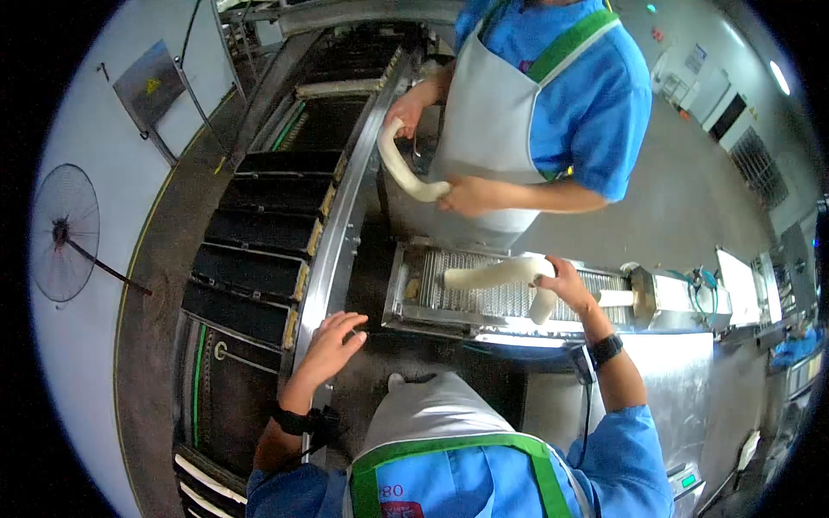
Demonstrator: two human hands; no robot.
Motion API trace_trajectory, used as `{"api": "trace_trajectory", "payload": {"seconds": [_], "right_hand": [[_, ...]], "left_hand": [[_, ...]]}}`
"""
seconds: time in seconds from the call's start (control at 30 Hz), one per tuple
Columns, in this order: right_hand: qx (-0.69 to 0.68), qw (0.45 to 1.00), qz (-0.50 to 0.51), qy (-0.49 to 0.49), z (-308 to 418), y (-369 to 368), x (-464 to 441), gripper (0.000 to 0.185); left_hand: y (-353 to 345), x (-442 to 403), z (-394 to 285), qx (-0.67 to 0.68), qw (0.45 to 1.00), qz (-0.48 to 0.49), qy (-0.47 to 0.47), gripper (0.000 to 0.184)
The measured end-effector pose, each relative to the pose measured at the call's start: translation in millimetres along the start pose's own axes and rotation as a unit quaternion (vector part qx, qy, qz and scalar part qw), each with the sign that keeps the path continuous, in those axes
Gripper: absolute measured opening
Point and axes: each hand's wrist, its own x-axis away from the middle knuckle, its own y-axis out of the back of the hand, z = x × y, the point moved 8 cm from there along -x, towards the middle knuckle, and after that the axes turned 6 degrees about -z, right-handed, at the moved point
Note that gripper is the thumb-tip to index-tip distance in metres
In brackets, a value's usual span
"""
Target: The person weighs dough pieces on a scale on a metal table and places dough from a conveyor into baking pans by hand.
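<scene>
My right hand [567,283] grips one end of a thick, pale dough rope [488,275]. The rope stretches leftward over a ridged metal conveyor [471,300], and a short end hangs below my fingers. My left hand [332,349] holds nothing; its fingers are spread beside the steel rail [324,293] of a long line of black trays [237,272]. Across from me, a co-worker in a pale apron bends a second dough rope [400,166] into a curve with both hands, beside that rail.
More dough [616,298] lies at the conveyor's right, by a metal outlet [661,298]. White dough strips [207,479] rest in the tray line at lower left. A steel surface [665,371] stands to my right. A wall fan [65,231] is at far left.
</scene>
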Motion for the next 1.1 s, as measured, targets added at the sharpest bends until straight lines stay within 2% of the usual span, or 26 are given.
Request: {"api": "trace_trajectory", "payload": {"seconds": [0.07, 0.17, 0.33, 0.5, 0.67, 1.1], "right_hand": [[0.005, 1.000, 0.002, 0.016, 8, -4, -6, 0.037], [-0.006, 1.000, -0.002, -0.007, 62, -6, 7, 0.033], [-0.068, 0.996, -0.050, -0.012, 68, 6, 8, 0.035], [-0.093, 0.994, -0.048, -0.016, 80, 13, 24, 0.037], [-0.089, 0.995, -0.034, -0.036, 67, 13, 29, 0.036], [-0.020, 0.998, -0.030, -0.049, 42, 15, 26, 0.027]], "left_hand": [[1, 3, 3, -0.019, 1.000, 0.010, 0.007, 0.036], [11, 13, 15, -0.029, 0.999, -0.014, 0.010, 0.036], [25, 22, 38, -0.022, 0.997, -0.025, 0.064, 0.036], [9, 15, 26, -0.025, 0.999, -0.018, 0.045, 0.037], [-2, -2, -7, -0.035, 0.999, -0.017, 0.009, 0.037], [-23, -8, -15, -0.017, 0.999, -0.045, -0.017, 0.036]]}}
